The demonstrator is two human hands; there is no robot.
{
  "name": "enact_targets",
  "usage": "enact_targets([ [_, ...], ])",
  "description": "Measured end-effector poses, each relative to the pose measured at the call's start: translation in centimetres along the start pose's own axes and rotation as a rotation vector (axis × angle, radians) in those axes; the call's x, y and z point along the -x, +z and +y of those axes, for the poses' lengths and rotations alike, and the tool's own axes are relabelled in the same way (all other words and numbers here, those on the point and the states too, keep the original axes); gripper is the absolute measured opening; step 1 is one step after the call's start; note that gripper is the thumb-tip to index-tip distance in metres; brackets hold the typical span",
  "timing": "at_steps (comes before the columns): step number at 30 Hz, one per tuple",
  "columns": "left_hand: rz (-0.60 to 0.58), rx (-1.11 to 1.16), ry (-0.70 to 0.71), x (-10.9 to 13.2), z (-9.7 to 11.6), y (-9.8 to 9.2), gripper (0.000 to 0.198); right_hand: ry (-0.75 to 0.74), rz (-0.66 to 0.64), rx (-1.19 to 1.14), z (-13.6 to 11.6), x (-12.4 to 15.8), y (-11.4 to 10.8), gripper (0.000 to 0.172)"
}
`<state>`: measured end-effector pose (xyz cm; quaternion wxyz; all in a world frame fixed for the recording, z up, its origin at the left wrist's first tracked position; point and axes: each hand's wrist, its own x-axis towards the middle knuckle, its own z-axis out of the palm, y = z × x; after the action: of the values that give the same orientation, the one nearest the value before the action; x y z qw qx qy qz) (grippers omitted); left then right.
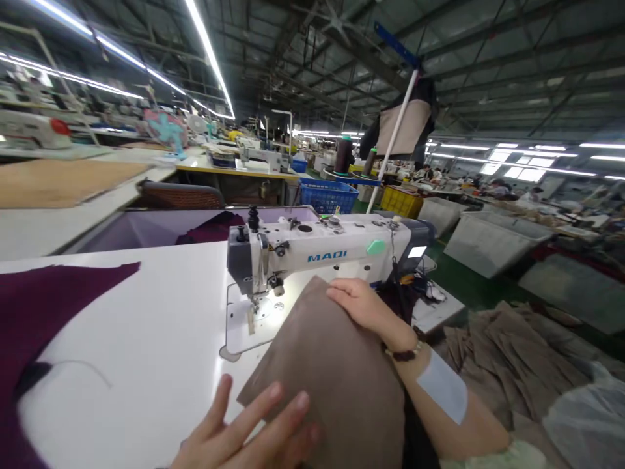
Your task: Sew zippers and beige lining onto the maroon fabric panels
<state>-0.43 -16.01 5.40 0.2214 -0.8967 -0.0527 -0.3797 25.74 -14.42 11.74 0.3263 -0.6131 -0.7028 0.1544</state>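
Observation:
A taupe fabric piece (332,365) lies at the front right of the sewing machine (322,251), its upper corner near the lit needle area. My right hand (359,301) holds the upper right edge of this fabric, fingers pressed together on it. Over the lower left edge of the fabric is my left hand (254,430), fingers spread and slightly blurred, with nothing held. Dark purple fabric (43,312) rests on the white table (146,339) at the left.
More taupe fabric (512,358) is heaped at the right, beside a clear plastic bag (590,417). Thread cones (344,156) stand behind the machine. A blue basket (328,197) and a white bin (493,242) are farther back.

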Motion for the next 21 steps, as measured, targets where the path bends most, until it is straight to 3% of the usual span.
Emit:
enact_targets([
  [2, -0.191, 0.004, 0.085, 0.6, 0.0, 1.1, 0.036, -0.016, -0.099, 0.05, -0.3, -1.8, 2.7, 0.026],
  [4, -0.31, 0.037, 0.068, 2.1, 0.1, 2.8, 0.034, -0.014, -0.118, 0.135, -0.8, -2.2, 5.2, 0.013],
  [7, -0.39, 0.04, -0.118, 4.6, 0.6, 5.2, 0.035, -0.021, -0.126, 0.235, -1.9, 0.1, 7.4, 0.024],
  [9, -0.44, 0.067, -0.246, 5.3, 0.9, 6.0, 0.04, -0.065, -0.235, 0.248, -2.4, 3.0, 8.0, 0.02],
  [11, -0.493, 0.126, -0.345, 5.0, 1.1, 6.2, 0.039, -0.093, -0.376, 0.264, -2.1, 6.0, 8.3, 0.026],
  [15, -0.576, 0.301, -0.458, 3.7, 0.1, 5.3, 0.03, 0.009, -0.312, 0.236, 0.0, 9.2, 9.1, 0.025],
  [18, -0.581, 0.417, -0.612, 3.7, -1.4, 4.4, 0.018, 0.072, -0.248, 0.183, 1.2, 9.1, 9.5, 0.023],
  [21, -0.592, 0.485, -0.87, 4.4, -2.9, 3.4, 0.012, 0.126, -0.24, 0.269, 1.2, 7.9, 9.5, 0.02],
])
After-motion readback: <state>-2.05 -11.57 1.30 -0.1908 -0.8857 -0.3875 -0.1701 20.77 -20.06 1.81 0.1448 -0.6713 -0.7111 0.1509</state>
